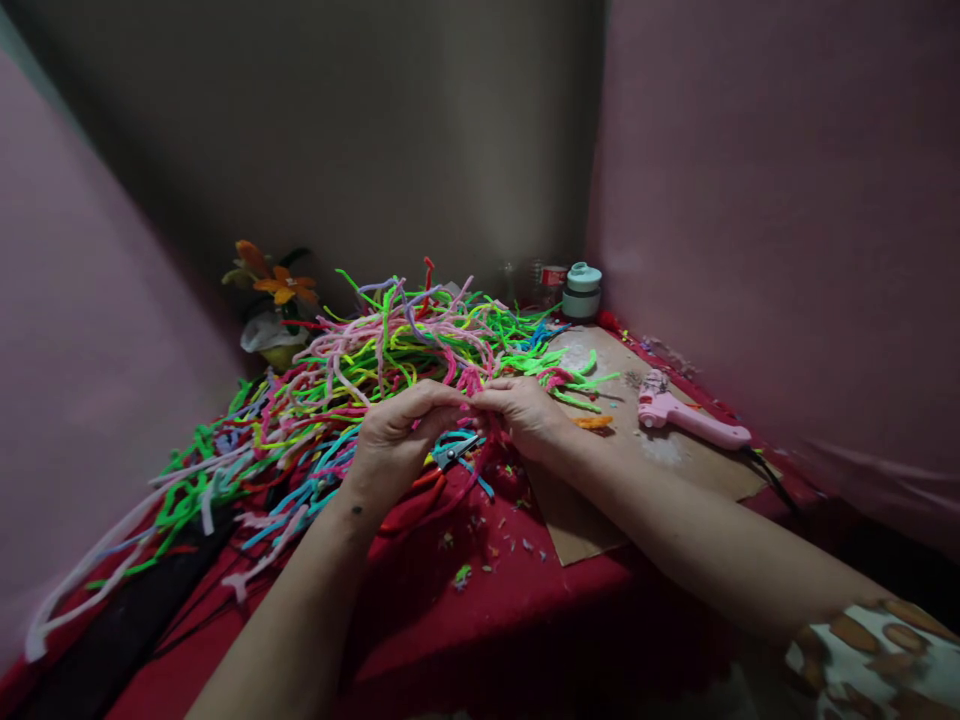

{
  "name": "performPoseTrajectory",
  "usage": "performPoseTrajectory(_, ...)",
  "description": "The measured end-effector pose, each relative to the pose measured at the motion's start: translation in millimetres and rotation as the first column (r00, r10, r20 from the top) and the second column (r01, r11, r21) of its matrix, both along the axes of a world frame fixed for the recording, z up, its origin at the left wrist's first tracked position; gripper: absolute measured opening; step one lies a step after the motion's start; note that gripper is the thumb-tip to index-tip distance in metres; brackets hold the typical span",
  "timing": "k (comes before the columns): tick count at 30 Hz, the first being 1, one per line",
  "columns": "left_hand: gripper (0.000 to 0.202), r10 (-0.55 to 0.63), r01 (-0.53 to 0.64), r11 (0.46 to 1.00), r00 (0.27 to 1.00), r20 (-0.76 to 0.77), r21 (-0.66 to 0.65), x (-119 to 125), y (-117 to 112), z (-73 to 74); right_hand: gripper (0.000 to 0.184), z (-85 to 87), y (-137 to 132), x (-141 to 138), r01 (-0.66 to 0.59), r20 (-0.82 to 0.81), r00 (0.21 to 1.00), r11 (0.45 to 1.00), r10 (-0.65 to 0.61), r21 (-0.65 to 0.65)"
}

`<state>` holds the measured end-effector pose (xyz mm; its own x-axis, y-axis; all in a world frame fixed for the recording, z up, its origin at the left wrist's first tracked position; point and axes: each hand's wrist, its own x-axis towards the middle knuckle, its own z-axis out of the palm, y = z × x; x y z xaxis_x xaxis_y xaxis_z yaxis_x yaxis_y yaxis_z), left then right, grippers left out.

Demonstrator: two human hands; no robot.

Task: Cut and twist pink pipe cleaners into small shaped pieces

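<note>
A big heap of pipe cleaners (390,350) in green, pink, yellow, blue and red covers the back of a red-clothed table (480,600). My left hand (397,430) and my right hand (525,412) meet at the heap's near edge, fingertips pinched together on a pink pipe cleaner (471,385). Both hands are closed. Under them lie red-handled pliers (442,465) with grey jaws, untouched.
A pink glue gun (690,418) lies on a brown cardboard sheet (600,520) to the right, its cord trailing off. A pale green jar (583,290) stands in the back corner. An orange pipe-cleaner flower (274,285) stands back left. Small cut scraps litter the cloth.
</note>
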<state>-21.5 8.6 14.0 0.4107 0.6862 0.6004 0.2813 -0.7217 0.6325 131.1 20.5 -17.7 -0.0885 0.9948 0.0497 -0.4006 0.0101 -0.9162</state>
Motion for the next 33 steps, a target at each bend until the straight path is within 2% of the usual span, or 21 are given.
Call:
performPoseTrajectory(4, 0.012, 0.060, -0.062, 0.998, 0.996, -0.063, -0.027, 0.0, -0.4, 3.7, 0.009, -1.7, -0.1, -1.8, -0.011, -0.033, 0.999, 0.999, 0.010, -0.046)
performPoseTrajectory(7, 0.013, 0.076, -0.077, 0.997, 0.993, -0.093, -0.011, 1.0, 0.3, 3.6, 0.009, -4.2, 0.4, -2.2, 0.027, 0.031, 0.999, 1.000, -0.027, 0.015)
performPoseTrajectory(10, 0.013, 0.071, -0.073, 0.997, 0.996, -0.060, -0.026, 2.2, 0.8, 0.7, 0.009, -5.3, 0.4, -2.6, 0.059, 0.043, 0.997, 0.995, -0.063, 0.079)
performPoseTrajectory(14, 0.013, 0.084, -0.089, 0.994, 0.994, -0.068, -0.063, 1.5, 0.9, -1.8, 0.009, -4.9, -0.2, -3.1, 0.051, 0.042, 0.998, 0.996, -0.055, 0.073)
performPoseTrajectory(20, 0.017, 0.098, -0.087, 0.994, 0.970, -0.220, 0.059, -3.9, 6.7, -0.1, 0.007, -3.4, 0.4, -1.4, 0.000, 0.064, 0.998, 1.000, 0.000, -0.008)
performPoseTrajectory(22, 0.017, 0.116, -0.093, 0.991, 0.953, -0.280, 0.092, -4.4, 8.3, -0.7, 0.009, -3.1, 0.5, -0.8, -0.005, 0.062, 0.998, 1.000, 0.006, -0.013)
performPoseTrajectory(27, 0.014, 0.272, -0.209, 0.959, 0.872, -0.406, 0.193, -1.3, 5.3, -4.4, 0.008, -4.6, 0.0, -2.1, -0.001, 0.122, 0.992, 0.999, -0.005, 0.047)
performPoseTrajectory(33, 0.017, 0.376, -0.211, 0.915, 0.755, -0.537, 0.345, 3.7, 1.6, -7.0, 0.006, -8.5, 1.5, -3.8, 0.027, 0.218, 0.975, 0.996, -0.046, 0.087)
